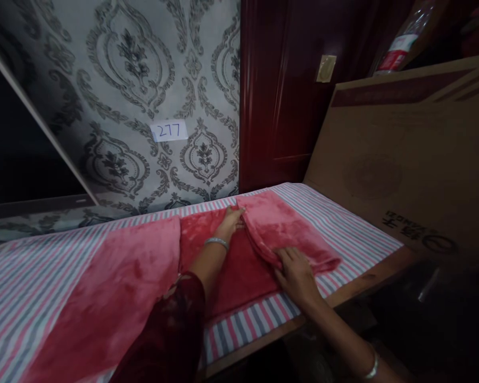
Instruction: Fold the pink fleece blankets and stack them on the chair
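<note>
A red plush cloth (pixel 139 276) lies spread over a striped sheet, with a darker middle part and lighter panels on the left and right. The right panel (pixel 279 213) is folded over, and its loose edge runs between my hands. At the far end of that edge is my left hand (pixel 229 222), its fingers closed on the cloth. My right hand (pixel 297 274) pinches the same edge closer to me, its thumb tucked beneath. What the cloth is as a finished article cannot be made out.
Striped sheet (pixel 72 266) covers a wooden-edged table (pixel 367 282). A large cardboard box (pixel 383 143) stands at the right, with a plastic bottle (pixel 399 50) behind its top. A dark screen (pixel 27 143) is at the left. Patterned wall with a "277" paper (pixel 170 130) rises behind.
</note>
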`<state>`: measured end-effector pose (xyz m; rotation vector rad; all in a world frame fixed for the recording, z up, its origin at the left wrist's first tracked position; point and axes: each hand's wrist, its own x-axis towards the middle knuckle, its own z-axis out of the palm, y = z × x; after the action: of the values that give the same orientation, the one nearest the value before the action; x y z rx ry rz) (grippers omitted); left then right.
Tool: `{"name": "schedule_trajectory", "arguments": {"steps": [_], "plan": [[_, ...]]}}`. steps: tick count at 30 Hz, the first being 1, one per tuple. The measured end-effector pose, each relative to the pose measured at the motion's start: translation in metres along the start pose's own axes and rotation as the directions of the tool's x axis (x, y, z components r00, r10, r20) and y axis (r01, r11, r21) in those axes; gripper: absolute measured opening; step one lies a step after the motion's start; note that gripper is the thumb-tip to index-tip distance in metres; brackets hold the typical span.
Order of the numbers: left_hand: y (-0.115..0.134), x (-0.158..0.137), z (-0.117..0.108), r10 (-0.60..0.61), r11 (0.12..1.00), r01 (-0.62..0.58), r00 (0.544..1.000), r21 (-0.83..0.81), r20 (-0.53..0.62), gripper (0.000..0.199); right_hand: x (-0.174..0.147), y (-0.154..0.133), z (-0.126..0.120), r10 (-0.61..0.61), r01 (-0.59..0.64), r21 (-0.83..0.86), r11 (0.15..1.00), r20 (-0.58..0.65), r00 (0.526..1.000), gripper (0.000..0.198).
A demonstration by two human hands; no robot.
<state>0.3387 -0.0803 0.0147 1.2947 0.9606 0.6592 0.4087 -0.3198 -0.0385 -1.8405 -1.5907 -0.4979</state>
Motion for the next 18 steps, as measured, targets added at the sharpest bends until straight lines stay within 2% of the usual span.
{"name": "schedule_trajectory", "arguments": {"steps": [3,5,7,9,11,14,16,18], "plan": [[0.006,0.006,0.022,0.107,0.994,-0.106,0.992,0.02,-0.072,0.077,0.007,-0.006,-0.005,-0.02,0.023,0.053,0.998,-0.062,0.998,0.034],[0.011,0.008,0.027,0.192,0.981,-0.189,0.975,0.037,-0.114,0.077,0.012,-0.012,-0.012,-0.031,0.04,0.081,0.996,-0.11,0.993,0.037],[0.015,0.007,0.021,0.298,0.954,-0.29,0.942,0.073,-0.155,0.072,0.014,-0.021,-0.018,-0.056,0.073,0.1,0.992,-0.161,0.985,0.041],[0.012,0.004,0.005,0.379,0.923,-0.359,0.908,0.135,-0.175,0.069,0.012,-0.032,-0.019,-0.114,0.137,0.12,0.983,-0.18,0.977,0.046],[0.005,-0.002,-0.017,0.344,0.933,-0.315,0.925,0.175,-0.164,0.073,0.004,-0.044,-0.013,-0.183,0.204,0.13,0.97,-0.158,0.97,0.051],[-0.009,-0.012,-0.046,0.179,0.974,-0.157,0.976,0.165,-0.124,0.081,-0.012,-0.058,0.005,-0.222,0.231,0.128,0.965,-0.079,0.972,0.06],[-0.013,-0.015,-0.054,0.177,0.978,-0.162,0.978,0.133,-0.111,0.076,-0.021,-0.061,0.015,-0.19,0.195,0.129,0.972,-0.05,0.981,0.068],[-0.013,-0.014,-0.054,0.209,0.976,-0.203,0.973,0.075,-0.095,0.07,-0.027,-0.06,0.02,-0.137,0.141,0.135,0.981,-0.044,0.99,0.069]]}}
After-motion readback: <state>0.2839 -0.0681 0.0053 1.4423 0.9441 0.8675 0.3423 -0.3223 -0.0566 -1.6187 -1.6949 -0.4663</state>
